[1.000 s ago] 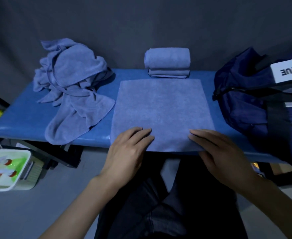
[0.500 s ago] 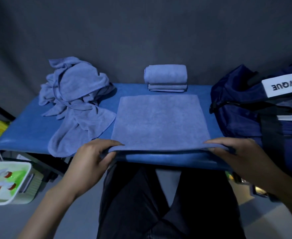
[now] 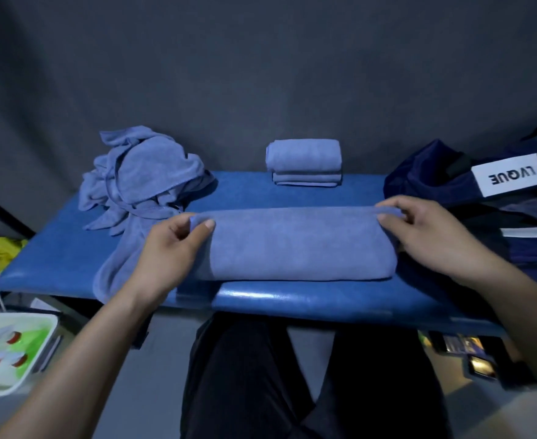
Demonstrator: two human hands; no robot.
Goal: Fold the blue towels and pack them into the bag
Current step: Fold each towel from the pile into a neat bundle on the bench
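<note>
towel (image 3: 299, 245) lies half-folded between the hands, long axis running hand to hand. left hand (image 3: 172, 245) pinches one far corner, right hand (image 3: 432, 232) the other. bag (image 3: 470, 182) sits just beyond the right hand, so nearer it.

The blue towel (image 3: 299, 245) being worked lies across the middle of the blue table (image 3: 292, 299), folded over into a long flat band with its fold along the near side. Its two far corners are pinched — the left hand (image 3: 172, 245) at the left corner, the right hand (image 3: 432, 232) at the right. Behind it, at the table's far edge, sits a stack of folded towels (image 3: 303, 161). A heap of unfolded towels (image 3: 140, 185) lies rumpled at the far left, one trailing over the near edge. The dark navy bag (image 3: 470, 185) — white label on top — sits at the right end, just beside the towel.
</note>
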